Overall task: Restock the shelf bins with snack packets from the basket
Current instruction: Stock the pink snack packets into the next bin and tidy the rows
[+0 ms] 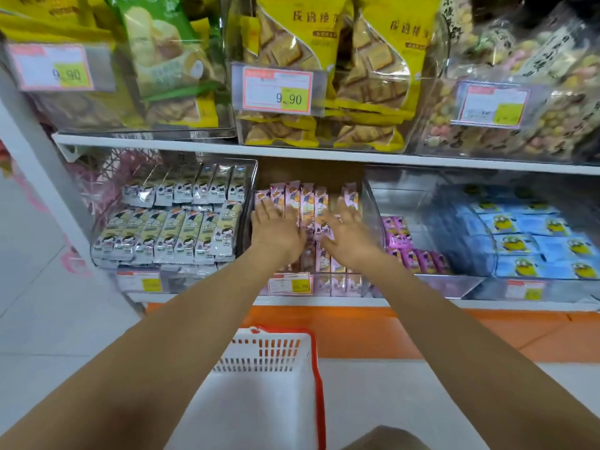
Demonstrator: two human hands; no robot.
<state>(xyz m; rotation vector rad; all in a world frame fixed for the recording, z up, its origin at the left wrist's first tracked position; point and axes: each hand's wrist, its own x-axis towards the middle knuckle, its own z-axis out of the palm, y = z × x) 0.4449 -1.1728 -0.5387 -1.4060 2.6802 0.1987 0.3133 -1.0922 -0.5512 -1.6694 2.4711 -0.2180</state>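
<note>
left arm (194, 319) bare, runs from lower-left corner up to frame centre | right arm (438, 319) bare, from lower-right corner, converging | left hand (276, 230) centre frame, back up, fingers straight, together, pointing up-frame | right hand (349, 232) just beside it, fingers straight, slightly spread | hands near, apart

pink packets (308, 203) partly hidden under left hand (276, 228) and right hand (349, 232); left price tag (53, 68) figures blurred; right price tag (492, 105) unreadable; yellow bags (302, 34) cut by top edge; basket (269, 339) cut by bottom edge
</note>
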